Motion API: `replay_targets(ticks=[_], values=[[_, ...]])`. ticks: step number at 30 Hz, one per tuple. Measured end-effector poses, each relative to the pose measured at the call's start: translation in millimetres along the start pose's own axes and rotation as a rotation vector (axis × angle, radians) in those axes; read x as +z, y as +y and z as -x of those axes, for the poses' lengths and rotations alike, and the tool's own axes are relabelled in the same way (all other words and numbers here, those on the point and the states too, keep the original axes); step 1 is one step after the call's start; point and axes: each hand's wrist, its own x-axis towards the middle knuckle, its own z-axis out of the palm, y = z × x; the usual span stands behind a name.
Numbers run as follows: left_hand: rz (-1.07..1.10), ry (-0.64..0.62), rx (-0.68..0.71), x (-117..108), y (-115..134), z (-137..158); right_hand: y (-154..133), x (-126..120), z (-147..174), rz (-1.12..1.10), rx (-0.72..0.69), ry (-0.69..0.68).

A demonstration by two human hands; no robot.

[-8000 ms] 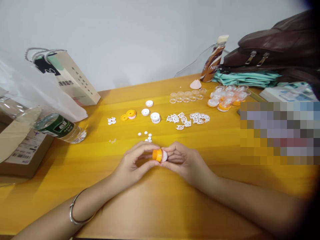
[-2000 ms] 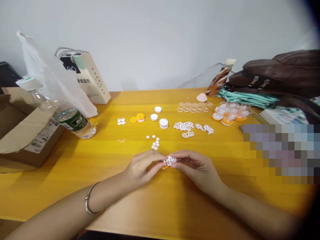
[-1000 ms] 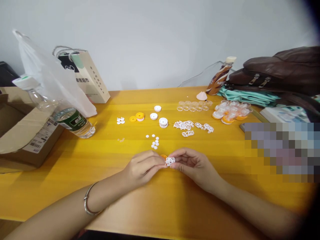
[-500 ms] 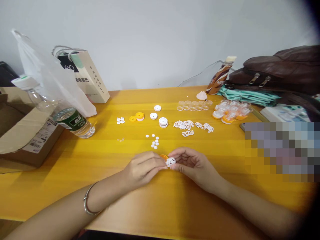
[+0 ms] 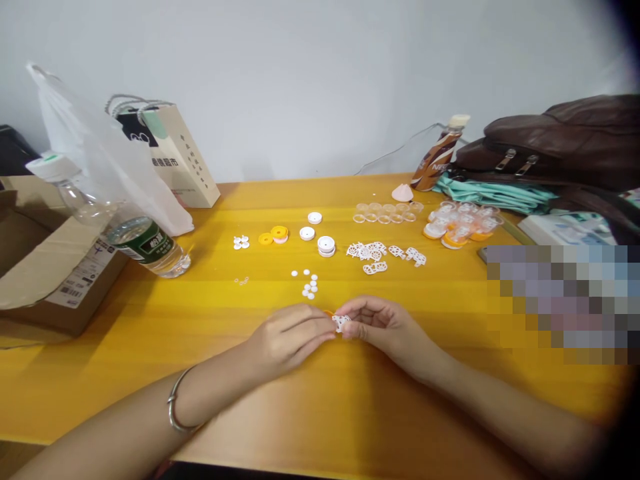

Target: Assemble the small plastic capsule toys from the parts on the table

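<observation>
My left hand point(image 5: 297, 333) and my right hand point(image 5: 377, 327) meet near the middle of the table point(image 5: 280, 427). Between their fingertips is a small white openwork plastic piece point(image 5: 341, 324), pinched from both sides. Behind it, an orange round part point(image 5: 328, 313) shows only its edge, mostly covered by my left fingers. Beyond the hands lie several small white discs point(image 5: 310, 288). A heap of white openwork plastic pieces point(image 5: 367, 251) sits farther back on the right. White round cases point(image 5: 326, 245) and orange round cases point(image 5: 273, 235) stand farther left.
Clear round covers point(image 5: 385, 213) stand in rows at the back, beside a cluster of clear-topped pieces point(image 5: 463, 223). Tiny rings point(image 5: 242, 281) and small white parts point(image 5: 241, 242) lie left. A water bottle point(image 5: 145, 243) leans by a cardboard box point(image 5: 75, 313); a brown bag point(image 5: 555, 147) occupies the right.
My left fingers have shifted slightly right, covering more of the orange part. The white openwork piece has turned a little between the fingertips.
</observation>
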Motion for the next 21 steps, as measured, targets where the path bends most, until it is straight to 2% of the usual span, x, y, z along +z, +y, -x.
replay_targets(ticks=[7,10,12,17,19,21], values=[[-0.088,-0.011,-0.019,-0.1,1.4,-0.6,0.4,1.6,0.3,0.018,0.115,0.044],[-0.145,-0.002,0.012,0.8,2.5,-0.9,-0.1,3.8,2.5,0.128,0.146,0.055],[-0.157,-0.004,0.0,0.9,2.3,-0.9,-1.2,-0.5,1.8,0.314,0.069,0.102],[-0.107,0.041,-0.099,-2.3,-6.0,-0.5,-5.6,-40.3,-13.4,0.846,-0.341,0.394],[-0.084,0.064,-0.115,-3.9,-9.9,-0.8,-4.6,-59.5,-22.1,1.076,-0.454,0.44],[-0.067,0.086,-0.114,-5.3,-11.9,-1.7,-0.9,-73.1,-29.5,1.224,-0.508,0.431]])
